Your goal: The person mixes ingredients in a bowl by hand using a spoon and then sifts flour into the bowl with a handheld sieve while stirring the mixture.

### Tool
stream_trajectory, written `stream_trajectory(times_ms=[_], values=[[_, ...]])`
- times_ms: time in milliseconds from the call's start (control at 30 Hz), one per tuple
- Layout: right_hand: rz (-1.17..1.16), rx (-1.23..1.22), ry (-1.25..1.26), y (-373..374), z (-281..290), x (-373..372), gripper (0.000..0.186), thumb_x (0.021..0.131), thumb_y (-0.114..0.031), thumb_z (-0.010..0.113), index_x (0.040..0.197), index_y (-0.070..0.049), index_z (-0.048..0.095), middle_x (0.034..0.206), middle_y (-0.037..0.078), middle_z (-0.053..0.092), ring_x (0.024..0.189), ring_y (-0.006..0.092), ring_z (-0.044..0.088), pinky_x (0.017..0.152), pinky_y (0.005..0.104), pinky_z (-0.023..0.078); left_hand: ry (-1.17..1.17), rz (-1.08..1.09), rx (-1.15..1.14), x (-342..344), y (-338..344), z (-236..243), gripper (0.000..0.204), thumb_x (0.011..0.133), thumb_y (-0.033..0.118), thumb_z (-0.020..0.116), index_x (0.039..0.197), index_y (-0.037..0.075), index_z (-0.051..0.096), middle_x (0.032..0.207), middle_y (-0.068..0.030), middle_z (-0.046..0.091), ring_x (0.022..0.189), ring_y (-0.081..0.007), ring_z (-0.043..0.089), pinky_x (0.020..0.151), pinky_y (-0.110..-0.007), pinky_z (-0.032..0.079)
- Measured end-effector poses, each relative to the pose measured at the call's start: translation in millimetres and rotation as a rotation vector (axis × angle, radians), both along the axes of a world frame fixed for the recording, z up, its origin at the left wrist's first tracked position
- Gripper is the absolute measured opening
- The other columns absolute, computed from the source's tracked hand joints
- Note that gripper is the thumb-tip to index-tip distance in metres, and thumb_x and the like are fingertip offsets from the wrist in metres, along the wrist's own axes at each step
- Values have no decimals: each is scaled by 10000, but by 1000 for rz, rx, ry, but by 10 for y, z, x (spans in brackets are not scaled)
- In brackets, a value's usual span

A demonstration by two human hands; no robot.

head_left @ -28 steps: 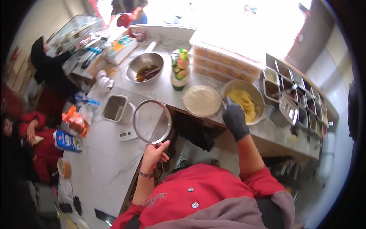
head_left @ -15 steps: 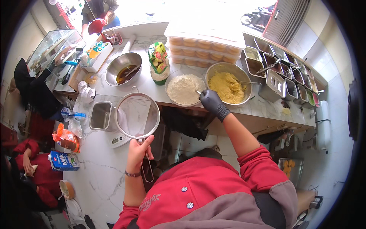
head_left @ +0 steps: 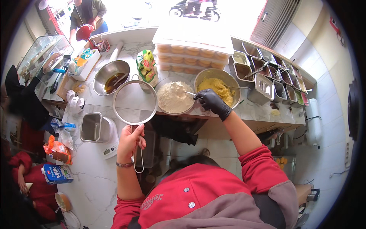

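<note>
My left hand (head_left: 129, 144) is closed round the wire handle of a round fine-mesh sieve (head_left: 134, 101), held up over the counter's edge just left of the flour bowl. Nothing lies on the mesh. In a black glove, my right hand (head_left: 214, 104) grips the handle of a spoon (head_left: 190, 94) whose head is in the white flour (head_left: 171, 100), which rises in a heap there. To the right of the flour, a steel bowl (head_left: 239, 100) holds yellow dough or batter (head_left: 218, 87) and another utensil.
Left of the sieve, a rectangular steel tin (head_left: 91, 128) sits on a white scale (head_left: 110, 149). Behind stand a steel bowl with dark liquid (head_left: 115, 82), a green bag (head_left: 146, 65) and stacked boxes (head_left: 192, 55). Topping tins (head_left: 265, 86) fill the right; a milk carton (head_left: 57, 173) the left.
The sieve has risen and come closer to the flour bowl, away from the tin and scale. Flour now heaps up around the spoon in my right hand. The whole view has shifted slightly.
</note>
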State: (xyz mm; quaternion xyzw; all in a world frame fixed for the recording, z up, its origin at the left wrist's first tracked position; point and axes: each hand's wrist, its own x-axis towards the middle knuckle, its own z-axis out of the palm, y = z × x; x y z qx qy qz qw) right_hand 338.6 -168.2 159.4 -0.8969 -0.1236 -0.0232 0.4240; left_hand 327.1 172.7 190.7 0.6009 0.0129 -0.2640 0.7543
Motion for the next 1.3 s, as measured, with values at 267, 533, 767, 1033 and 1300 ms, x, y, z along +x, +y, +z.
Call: stream_trajectory(times_ms=[267, 533, 767, 1033, 1300], values=[[105, -252, -354, -257, 190, 19, 289, 564, 29, 554, 845, -10, 608, 640, 132, 540, 584, 271, 534, 563, 350, 445, -109, 48, 153, 166, -191, 59, 225, 818, 185, 597, 803, 6, 462, 586, -42, 508, 370, -120, 501, 301, -219, 391], [42, 338, 169, -647, 828, -248, 127, 828, -36, 447, 826, 31, 554, 540, -61, 285, 412, 9, 260, 351, 180, 197, -165, -126, 208, 238, -1007, 252, 202, 828, 177, 583, 802, 14, 467, 588, -24, 496, 380, -106, 504, 304, -201, 359], [-355, 695, 517, -1001, 857, -483, 175, 810, -144, 490, 793, 8, 574, 523, -51, 328, 390, 32, 276, 343, 193, 202, -18, -405, -47, 258, -2017, -90, 150, 820, 158, 590, 818, 34, 505, 586, 3, 482, 360, -77, 445, 315, -195, 344], [-460, -429, -147, -944, 173, -859, 162, 821, -168, 483, 860, -21, 537, 652, 155, 580, 558, 234, 568, 492, 350, 445, 31, -455, -108, 110, -2375, -257, 130, 824, 117, 576, 817, 5, 509, 572, -6, 488, 348, -70, 424, 308, -192, 326], [-480, -681, -562, -959, 61, -1007, 108, 776, -108, 493, 864, -50, 513, 636, 75, 541, 514, 213, 550, 464, 314, 448, 11, -450, -59, 11, -2372, -203, 134, 828, 119, 571, 824, 4, 503, 557, -2, 486, 340, -71, 421, 309, -189, 321]])
